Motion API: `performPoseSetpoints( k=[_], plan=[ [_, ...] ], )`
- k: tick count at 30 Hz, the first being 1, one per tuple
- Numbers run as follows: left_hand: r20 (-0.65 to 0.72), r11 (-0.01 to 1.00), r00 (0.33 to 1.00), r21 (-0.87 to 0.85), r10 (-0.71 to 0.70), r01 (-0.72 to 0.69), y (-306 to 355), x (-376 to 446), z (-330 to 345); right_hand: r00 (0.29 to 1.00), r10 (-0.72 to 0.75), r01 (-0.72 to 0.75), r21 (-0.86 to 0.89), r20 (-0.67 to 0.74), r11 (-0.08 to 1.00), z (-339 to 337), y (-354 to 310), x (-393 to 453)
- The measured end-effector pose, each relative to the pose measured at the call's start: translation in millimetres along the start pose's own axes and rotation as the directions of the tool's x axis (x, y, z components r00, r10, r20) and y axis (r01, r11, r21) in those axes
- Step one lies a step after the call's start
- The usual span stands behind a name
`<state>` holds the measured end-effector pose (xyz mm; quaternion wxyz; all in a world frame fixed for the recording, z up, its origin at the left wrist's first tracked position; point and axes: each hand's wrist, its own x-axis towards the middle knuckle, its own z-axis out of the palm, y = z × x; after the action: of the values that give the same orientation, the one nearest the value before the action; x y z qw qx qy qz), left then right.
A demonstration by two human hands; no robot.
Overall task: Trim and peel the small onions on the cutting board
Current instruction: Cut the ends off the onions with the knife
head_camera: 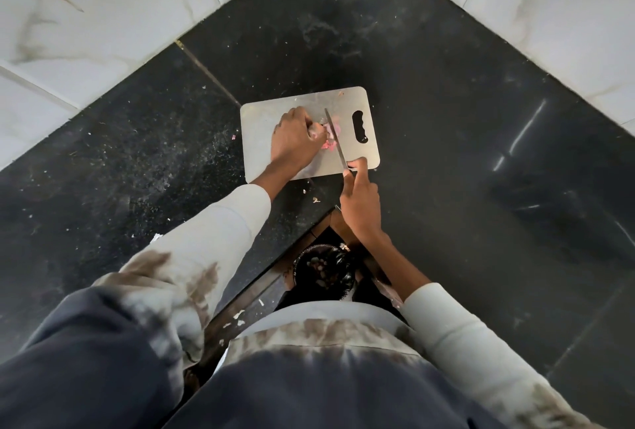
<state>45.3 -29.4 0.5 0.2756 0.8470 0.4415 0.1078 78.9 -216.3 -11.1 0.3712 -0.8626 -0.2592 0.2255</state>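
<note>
While hands [294, 140] hold them, onions [330, 135] look pink.

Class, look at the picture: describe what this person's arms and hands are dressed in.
Both arms wear long, pale cream sleeves, pushed up from the wrists. The left sleeve has brown stains near the upper arm; the right sleeve is stained near the frame's edge. The left hand and right hand are bare.

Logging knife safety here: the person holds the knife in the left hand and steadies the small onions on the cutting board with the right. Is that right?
Not quite: the hands are swapped. In the head view the right hand grips the knife, while the left hand steadies the small onions on the cutting board.
</note>
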Motion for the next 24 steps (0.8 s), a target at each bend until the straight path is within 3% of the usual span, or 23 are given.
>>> performPoseSetpoints(
  k=[4,6,11,19,24],
  plan=[
    [-0.010,0.989,0.999,0.143,-0.044,0.045,2.3,5.8,-3.1,0.999,0.049,-0.049,0.106,-0.001,0.993,-8.1,-3.6,2.4],
    [0.007,0.991,0.999,0.129,-0.047,0.046,0.7,5.9,-6.1,0.999,0.041,-0.042,0.117,0.015,0.992,-9.9,-5.7,4.6],
    [0.165,0.992,0.978,-0.003,0.128,-0.130,-5.8,2.5,-10.0,0.998,0.052,-0.057,0.159,0.035,0.986,-10.3,-2.3,11.5],
    [0.083,0.990,0.996,0.129,0.039,-0.049,-7.2,7.2,-15.1,0.998,0.025,-0.040,0.246,0.063,0.969,-3.8,-24.6,35.2],
    [0.087,0.995,0.995,0.088,0.048,-0.056,-4.3,12.5,-18.5,0.994,-0.014,-0.013,0.249,0.108,0.968,2.5,-32.2,45.1]
  ],
)
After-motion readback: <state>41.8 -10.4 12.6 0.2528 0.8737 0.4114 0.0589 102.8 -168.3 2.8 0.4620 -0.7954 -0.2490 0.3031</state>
